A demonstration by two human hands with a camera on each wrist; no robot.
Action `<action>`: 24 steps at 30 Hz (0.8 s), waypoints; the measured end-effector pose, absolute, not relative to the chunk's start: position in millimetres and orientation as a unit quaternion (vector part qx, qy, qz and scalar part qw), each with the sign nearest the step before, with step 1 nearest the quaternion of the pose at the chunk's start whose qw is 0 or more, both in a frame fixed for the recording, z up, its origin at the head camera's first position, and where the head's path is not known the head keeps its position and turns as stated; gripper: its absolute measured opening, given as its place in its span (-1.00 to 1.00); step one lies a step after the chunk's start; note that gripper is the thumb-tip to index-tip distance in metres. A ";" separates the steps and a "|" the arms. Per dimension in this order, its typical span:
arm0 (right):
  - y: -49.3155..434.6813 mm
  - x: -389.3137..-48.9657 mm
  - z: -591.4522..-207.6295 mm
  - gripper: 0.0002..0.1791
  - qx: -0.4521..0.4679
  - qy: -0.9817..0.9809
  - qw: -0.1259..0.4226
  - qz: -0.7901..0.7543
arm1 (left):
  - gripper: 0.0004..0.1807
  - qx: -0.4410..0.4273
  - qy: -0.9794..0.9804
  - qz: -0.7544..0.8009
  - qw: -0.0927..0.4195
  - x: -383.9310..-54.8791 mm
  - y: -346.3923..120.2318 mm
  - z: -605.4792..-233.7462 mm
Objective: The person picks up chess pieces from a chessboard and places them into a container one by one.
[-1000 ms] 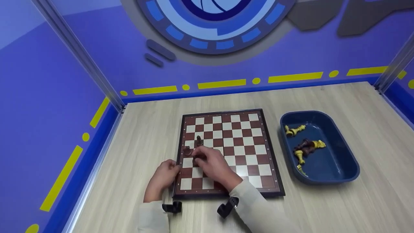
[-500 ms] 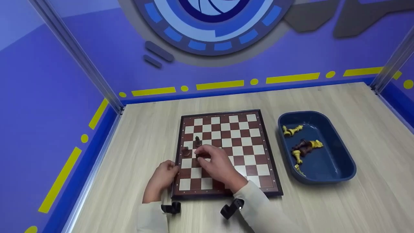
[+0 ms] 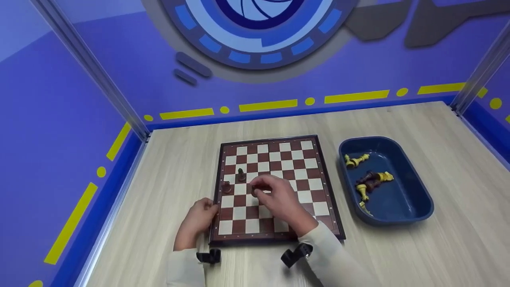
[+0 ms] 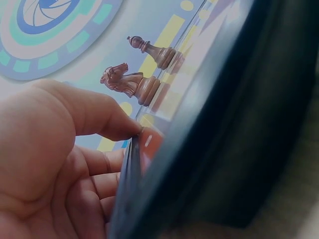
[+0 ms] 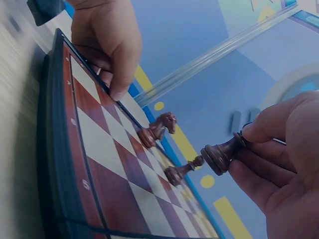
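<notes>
My right hand [image 3: 279, 199] pinches a dark brown chess piece [image 5: 219, 155] above the chessboard [image 3: 249, 226]. Its base shows in the right wrist view, but the fingers hide its top, so I cannot tell which piece it is. At the board's left edge, my left hand [image 3: 198, 218] pinches the rim, with the thumb on top and the fingers at the side. A brown knight [image 4: 130, 82] stands upright on a square near that edge. Diagonally beyond it stands a brown bishop [image 3: 241, 175], also upright.
Right of the board sits a dark blue tray [image 3: 422, 195]. Several yellow chess pieces [image 3: 363, 191] and dark brown chess pieces [image 3: 371, 184] lie in its left half. Blue and purple panels [image 3: 119, 79] border the pale wooden table [image 3: 175, 159] at the back and sides.
My right hand has moved right with the dark chess piece, away from the knight and bishop. My left hand has stayed on the board's edge.
</notes>
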State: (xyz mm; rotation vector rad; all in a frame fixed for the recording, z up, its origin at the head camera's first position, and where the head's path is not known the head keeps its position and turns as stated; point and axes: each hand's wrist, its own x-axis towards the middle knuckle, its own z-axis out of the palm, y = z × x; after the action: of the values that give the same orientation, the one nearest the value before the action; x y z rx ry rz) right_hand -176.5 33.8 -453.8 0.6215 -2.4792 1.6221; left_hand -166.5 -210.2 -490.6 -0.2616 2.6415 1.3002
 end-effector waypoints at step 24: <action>63.5 -173.9 -441.0 -0.80 0.175 -0.828 0.104 0.522 | -0.78 -0.097 0.893 0.429 0.099 -165.9 -209.6 -489.2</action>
State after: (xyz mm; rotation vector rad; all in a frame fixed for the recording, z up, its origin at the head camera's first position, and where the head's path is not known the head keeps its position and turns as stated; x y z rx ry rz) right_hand -173.9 63.5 -441.0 0.5169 -2.4414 1.5402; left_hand -165.9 -209.6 -489.2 -0.2864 2.6415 1.2679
